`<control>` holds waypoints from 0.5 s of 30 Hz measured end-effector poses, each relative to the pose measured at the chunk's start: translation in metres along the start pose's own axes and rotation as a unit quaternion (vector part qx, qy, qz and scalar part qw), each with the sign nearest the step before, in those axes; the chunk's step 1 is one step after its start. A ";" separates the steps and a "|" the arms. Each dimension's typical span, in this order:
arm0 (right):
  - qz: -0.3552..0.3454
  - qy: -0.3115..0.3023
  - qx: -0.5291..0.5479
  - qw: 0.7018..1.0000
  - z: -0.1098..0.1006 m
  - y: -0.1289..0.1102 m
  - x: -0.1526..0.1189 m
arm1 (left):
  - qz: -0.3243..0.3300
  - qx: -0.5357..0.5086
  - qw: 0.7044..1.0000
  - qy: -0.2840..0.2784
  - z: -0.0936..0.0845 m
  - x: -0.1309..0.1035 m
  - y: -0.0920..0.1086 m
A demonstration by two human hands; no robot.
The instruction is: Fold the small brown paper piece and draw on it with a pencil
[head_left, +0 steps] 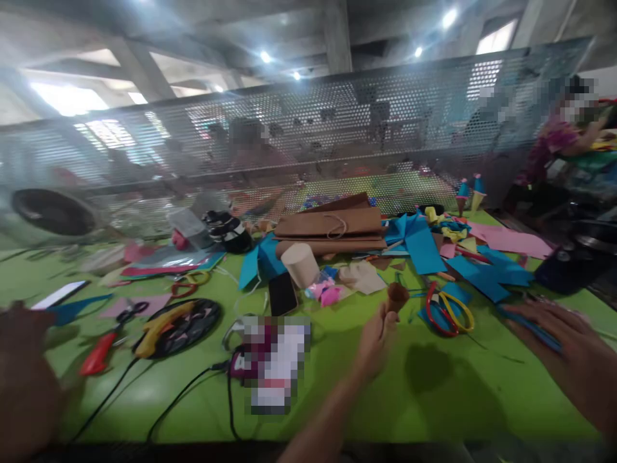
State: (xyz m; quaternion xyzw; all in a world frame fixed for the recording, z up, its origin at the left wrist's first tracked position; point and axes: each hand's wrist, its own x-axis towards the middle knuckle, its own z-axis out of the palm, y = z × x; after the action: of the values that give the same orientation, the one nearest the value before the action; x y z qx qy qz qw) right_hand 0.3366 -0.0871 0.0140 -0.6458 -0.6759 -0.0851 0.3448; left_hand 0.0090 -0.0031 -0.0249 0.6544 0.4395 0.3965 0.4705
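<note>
Near the front middle of the green table, my left hand (376, 341) is closed around the lower part of a small brown paper cone (398, 295), its wide mouth facing up. Off to the right, my right hand (563, 350) is slightly blurred, its fingers closed on a thin piece of blue paper (537, 329). Between the two hands lie scissors with red and yellow handles (450, 312), on top of blue paper scraps. Two finished-looking cones with blue tops (477, 193) stand at the back right.
A co-worker's blurred hand (26, 379) is at the left edge. A hot glue gun (164, 328) lies on a black round plate, its cord trailing frontward. Nearby are red-handled scissors (99, 352), phones (283, 294), a white roll (299, 265) and folded brown paper (332, 226). A perforated metal screen (289, 138) rises behind.
</note>
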 end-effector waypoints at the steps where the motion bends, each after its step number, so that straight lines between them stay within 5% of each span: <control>1: -0.021 -0.006 0.044 0.999 0.000 -0.017 0.012 | 0.001 0.018 1.000 -0.001 0.000 0.001 0.000; 5: -0.082 -0.051 0.212 0.973 0.020 -0.085 0.053 | 0.006 0.098 0.995 -0.005 0.001 0.004 0.001; 8: -0.089 -0.088 0.234 0.964 0.046 -0.115 0.073 | 0.012 0.127 0.992 0.003 0.000 0.004 0.007; 15: -0.084 -0.147 0.308 0.936 0.084 -0.115 0.091 | -0.011 0.113 0.993 -0.041 -0.006 0.011 0.020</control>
State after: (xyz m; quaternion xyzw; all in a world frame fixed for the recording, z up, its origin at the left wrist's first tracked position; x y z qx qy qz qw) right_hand 0.2059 0.0162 0.0415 -0.4540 -0.7640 0.1947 0.4151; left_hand 0.0109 0.0054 -0.0031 0.7145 0.4689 0.3122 0.4149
